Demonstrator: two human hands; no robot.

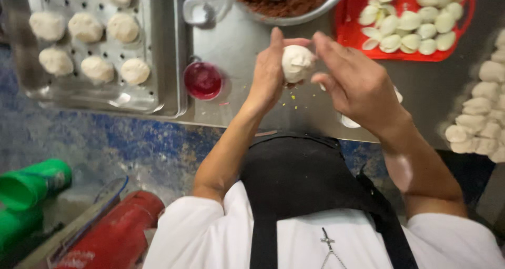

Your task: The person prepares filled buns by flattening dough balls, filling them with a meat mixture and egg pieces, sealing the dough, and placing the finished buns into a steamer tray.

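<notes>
My left hand (268,72) cups a round white dough ball (297,63) above the steel table (236,48). My right hand (355,82) is beside it, fingertips touching the ball's right side and pinching its top. A little brown filling shows at the ball's underside. Small crumbs lie on the table below the ball.
A perforated metal tray (163,48) at the left holds several shaped dough balls. A small cup of red liquid (203,80) stands beside it. A steel bowl of brown filling (286,3) with a spoon sits behind. A red tray (350,35) holds flat dough discs; more dough pieces (481,111) lie at right.
</notes>
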